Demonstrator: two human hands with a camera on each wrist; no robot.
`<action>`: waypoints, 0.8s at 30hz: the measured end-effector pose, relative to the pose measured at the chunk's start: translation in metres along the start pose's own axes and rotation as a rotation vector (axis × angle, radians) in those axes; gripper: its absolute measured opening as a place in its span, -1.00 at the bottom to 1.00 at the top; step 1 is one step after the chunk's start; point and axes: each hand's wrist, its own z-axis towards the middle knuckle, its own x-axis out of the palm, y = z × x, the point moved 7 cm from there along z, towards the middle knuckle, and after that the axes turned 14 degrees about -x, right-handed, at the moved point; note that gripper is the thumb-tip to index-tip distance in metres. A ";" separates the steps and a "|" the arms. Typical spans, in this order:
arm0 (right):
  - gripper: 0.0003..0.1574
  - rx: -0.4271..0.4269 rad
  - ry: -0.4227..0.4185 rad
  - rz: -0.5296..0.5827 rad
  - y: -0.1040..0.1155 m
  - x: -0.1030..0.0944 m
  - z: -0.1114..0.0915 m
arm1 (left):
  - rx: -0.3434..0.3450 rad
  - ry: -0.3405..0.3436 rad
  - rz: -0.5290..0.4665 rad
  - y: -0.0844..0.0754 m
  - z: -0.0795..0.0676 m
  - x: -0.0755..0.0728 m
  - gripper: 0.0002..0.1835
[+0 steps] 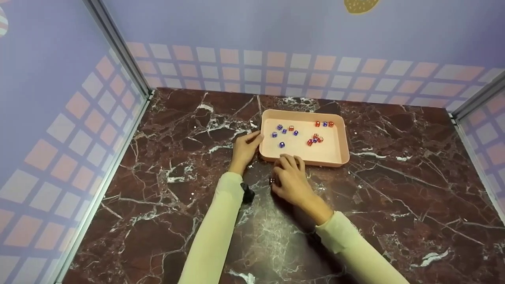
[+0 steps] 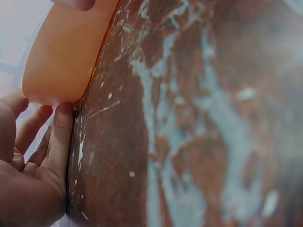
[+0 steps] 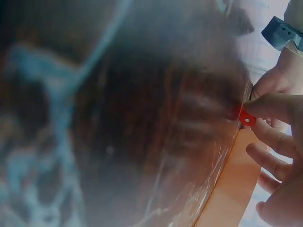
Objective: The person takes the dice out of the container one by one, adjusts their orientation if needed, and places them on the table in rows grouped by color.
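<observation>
A red die (image 3: pixel 247 118) is pinched between the thumb and index finger of my right hand (image 1: pixel 292 181), just over the table in front of the tray. The other fingers of that hand overlap the front rim of the pink tray (image 1: pixel 342 150). My left hand (image 1: pixel 244 152) is at the tray's left end, its fairly straight fingers (image 2: pixel 61 127) touching the outer wall. Inside the tray, several blue dice (image 1: pixel 281 144) and one red die (image 1: pixel 291 128) lie loosely at left. Red dice (image 1: pixel 309 142) cluster around a blue one right of centre. Two red dice and a blue die (image 1: pixel 325 124) line up at back right.
The tray stands on a dark red marbled table (image 1: pixel 394 189). Behind it rises a lilac wall (image 1: pixel 252 23) with checked squares, and side panels with metal posts (image 1: pixel 118 47) flank the table. A black wrist device (image 1: pixel 247 193) sits at the left cuff.
</observation>
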 end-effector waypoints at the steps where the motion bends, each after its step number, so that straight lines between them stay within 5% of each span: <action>1: -0.79 0.001 -0.002 0.008 0.000 0.000 0.000 | 0.000 0.003 -0.003 0.000 0.000 0.000 -0.66; 13: -0.79 0.017 0.022 0.066 -0.002 0.002 0.000 | 0.013 -0.009 0.035 -0.002 0.001 -0.001 -0.66; 24: -0.52 0.013 0.024 0.180 -0.004 -0.016 0.002 | -0.017 0.012 -0.006 0.001 -0.001 -0.001 -0.64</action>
